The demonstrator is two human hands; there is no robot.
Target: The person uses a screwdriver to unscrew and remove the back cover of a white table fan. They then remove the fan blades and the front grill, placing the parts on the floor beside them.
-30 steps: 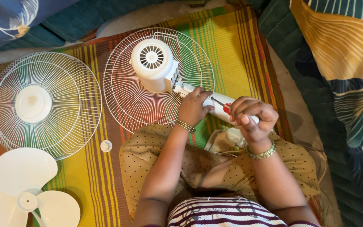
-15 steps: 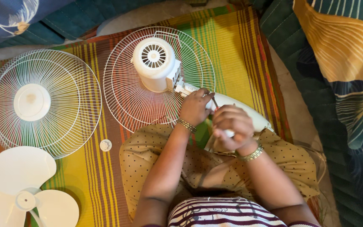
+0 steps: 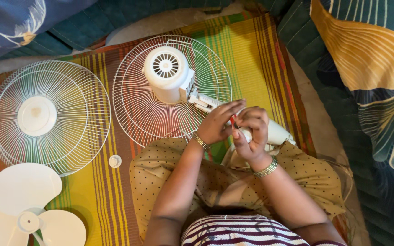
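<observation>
The white fan motor housing (image 3: pixel 168 79) still sits on its rear grille (image 3: pixel 172 91), its neck under both hands. The right hand (image 3: pixel 250 134) has swung leftward to meet the left hand (image 3: pixel 219 124); fingers curl together, apparently pinching a small red-tipped tool (image 3: pixel 234 121).

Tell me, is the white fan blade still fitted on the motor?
No, the fan blade lies by itself on the striped mat, well apart from the motor housing.

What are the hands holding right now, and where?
Both hands, left and right, grip the fan's white neck below the motor; a small red thing sits between the fingers.
</observation>
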